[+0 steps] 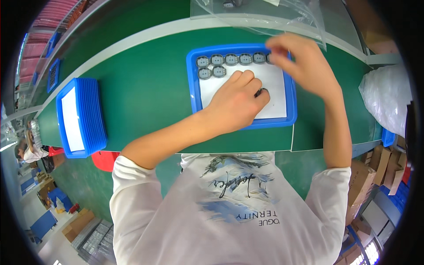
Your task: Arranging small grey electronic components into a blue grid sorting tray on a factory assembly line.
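A shallow blue tray (192, 90) lined with white paper (276, 106) lies in front of me. Along its far side runs a row of small grey plastic parts (231, 59), each rounded with small dark dots on top. Two more, including this grey part (218, 71), begin a second row at the left. My left hand (238, 101) is over the middle of the tray, its fingers curled around a dark plastic part (262, 92) that shows only partly. Over the far right corner hovers my right hand (302, 62), thumb and fingers apart, nothing visible between them. It partly covers the row's last part.
A stack of blue trays (92, 117) stands at the left of the green table (145, 84). Clear plastic bags (265, 17) lie beyond the tray on a ledge. At the right sits a full translucent white bag (386, 97), with cardboard boxes (362, 185) below.
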A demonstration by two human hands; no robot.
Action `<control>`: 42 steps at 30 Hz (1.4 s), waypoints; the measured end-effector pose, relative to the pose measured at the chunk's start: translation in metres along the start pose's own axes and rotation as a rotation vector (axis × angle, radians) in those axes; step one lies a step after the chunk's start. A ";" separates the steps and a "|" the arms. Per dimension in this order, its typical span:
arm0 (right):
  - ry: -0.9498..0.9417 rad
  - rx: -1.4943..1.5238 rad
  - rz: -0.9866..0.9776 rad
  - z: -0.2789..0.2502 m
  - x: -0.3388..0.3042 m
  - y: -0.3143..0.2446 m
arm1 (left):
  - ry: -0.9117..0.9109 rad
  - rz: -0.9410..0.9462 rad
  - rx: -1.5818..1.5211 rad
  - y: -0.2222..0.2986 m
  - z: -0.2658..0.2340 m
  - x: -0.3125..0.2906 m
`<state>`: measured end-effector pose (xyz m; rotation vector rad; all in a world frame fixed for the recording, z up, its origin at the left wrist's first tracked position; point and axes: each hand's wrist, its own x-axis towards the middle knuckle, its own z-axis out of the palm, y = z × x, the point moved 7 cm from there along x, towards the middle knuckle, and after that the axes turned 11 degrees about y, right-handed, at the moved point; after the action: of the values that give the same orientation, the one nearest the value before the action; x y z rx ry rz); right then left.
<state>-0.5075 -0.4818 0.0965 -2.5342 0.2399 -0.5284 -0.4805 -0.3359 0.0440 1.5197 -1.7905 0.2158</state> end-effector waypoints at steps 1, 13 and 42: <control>0.059 -0.029 -0.035 0.001 0.019 0.005 | 0.002 0.013 0.012 -0.001 0.000 -0.001; 0.103 -0.634 0.164 0.091 0.125 0.091 | 0.159 0.000 0.113 -0.021 -0.008 -0.014; 0.013 -0.268 -0.283 0.046 -0.058 -0.016 | 0.114 -0.152 0.179 -0.041 -0.032 -0.011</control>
<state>-0.5402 -0.4314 0.0504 -2.8465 -0.0498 -0.6584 -0.4297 -0.3209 0.0453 1.7256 -1.5929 0.3875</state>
